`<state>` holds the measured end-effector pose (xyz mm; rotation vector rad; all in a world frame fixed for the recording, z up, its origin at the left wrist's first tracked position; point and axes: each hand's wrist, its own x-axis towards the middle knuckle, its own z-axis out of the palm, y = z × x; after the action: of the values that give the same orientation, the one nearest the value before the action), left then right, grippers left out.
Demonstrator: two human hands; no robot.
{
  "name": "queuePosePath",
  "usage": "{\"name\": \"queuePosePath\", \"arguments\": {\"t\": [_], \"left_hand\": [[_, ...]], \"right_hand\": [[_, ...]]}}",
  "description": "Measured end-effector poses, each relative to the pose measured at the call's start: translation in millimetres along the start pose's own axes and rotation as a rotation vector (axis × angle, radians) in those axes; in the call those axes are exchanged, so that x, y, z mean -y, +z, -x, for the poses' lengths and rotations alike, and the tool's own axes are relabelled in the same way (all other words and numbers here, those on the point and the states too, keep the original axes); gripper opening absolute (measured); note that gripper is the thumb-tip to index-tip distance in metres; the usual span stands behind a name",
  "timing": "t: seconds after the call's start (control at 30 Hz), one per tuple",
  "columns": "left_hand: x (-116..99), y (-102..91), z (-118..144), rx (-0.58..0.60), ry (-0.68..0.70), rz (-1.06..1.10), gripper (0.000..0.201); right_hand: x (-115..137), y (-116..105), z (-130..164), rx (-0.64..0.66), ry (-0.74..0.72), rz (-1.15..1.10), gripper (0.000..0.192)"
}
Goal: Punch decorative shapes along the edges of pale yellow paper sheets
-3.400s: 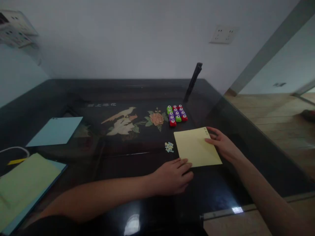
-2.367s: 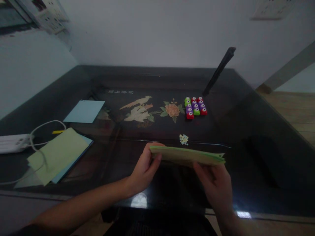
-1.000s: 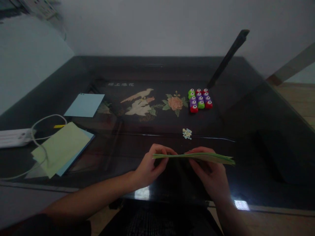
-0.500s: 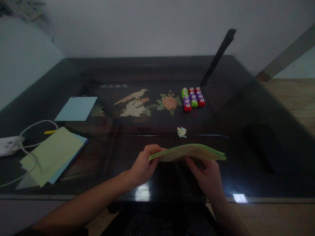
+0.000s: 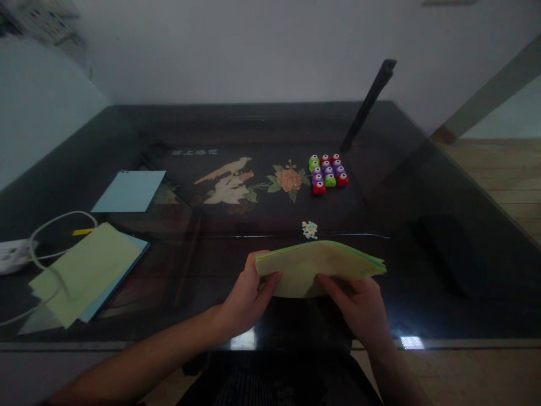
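Note:
Between both hands is a stack of coloured paper sheets point(image 5: 306, 270), pale yellow-green on the side facing me and bowed along its top edge. My left hand point(image 5: 249, 290) pinches the left end, thumb in front and fingers behind. My right hand point(image 5: 359, 307) grips the lower right part, its thumb lying across the front sheet. The sheets are held up over the near side of the table. Just beyond them lies a small pile of tiny pale paper cut-outs point(image 5: 310, 229).
Red, purple and green eye-marked pieces point(image 5: 328, 173) stand grouped on the dark glossy table point(image 5: 262, 121). A black stick-like object point(image 5: 367, 107) rises behind them. At left lie a light blue sheet point(image 5: 130, 192), more coloured paper point(image 5: 91, 270) and a white power strip point(image 5: 14, 256) with a cable.
The stack has tipped so that more of its front face shows. Both hands still hold it. The camera view has shifted slightly.

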<state>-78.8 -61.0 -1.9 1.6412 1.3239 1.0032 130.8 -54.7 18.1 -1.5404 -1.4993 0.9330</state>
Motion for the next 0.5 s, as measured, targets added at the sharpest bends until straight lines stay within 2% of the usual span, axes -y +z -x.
{"name": "queuePosePath", "arguments": {"t": [0.07, 0.17, 0.23, 0.27, 0.37, 0.43, 0.5], "left_hand": [[-7.2, -0.3, -1.2, 0.135, -0.005, -0.022, 0.027], [-22.3, -1.7, -9.0, 0.418, 0.028, -0.081, 0.038], [-32.6, -1.8, -16.0, 0.583, 0.107, -0.086, 0.048], [-37.0, -0.8, -19.4, 0.630, 0.167, -0.066, 0.052], [-45.2, 12.8, -28.7, 0.644, 0.304, 0.061, 0.056], [-46.9, 34.7, -37.6, 0.565, 0.268, 0.182, 0.053], [-46.8, 66.7, -52.1, 0.425, 0.172, 0.364, 0.047]], "right_hand": [[-2.7, -11.9, 0.5, 0.027, 0.077, 0.009, 0.018], [-12.6, -38.5, 0.7, 0.021, 0.210, 0.009, 0.020], [-25.4, -60.8, 0.9, 0.008, 0.291, -0.015, 0.018], [-33.7, -72.3, 1.2, -0.046, 0.309, -0.053, 0.015], [-61.7, -101.8, 3.4, -0.234, 0.360, -0.185, 0.017], [-77.2, -112.3, 5.0, -0.342, 0.342, -0.293, 0.019], [-85.4, -113.8, 5.2, -0.400, 0.330, -0.382, 0.017]]}}
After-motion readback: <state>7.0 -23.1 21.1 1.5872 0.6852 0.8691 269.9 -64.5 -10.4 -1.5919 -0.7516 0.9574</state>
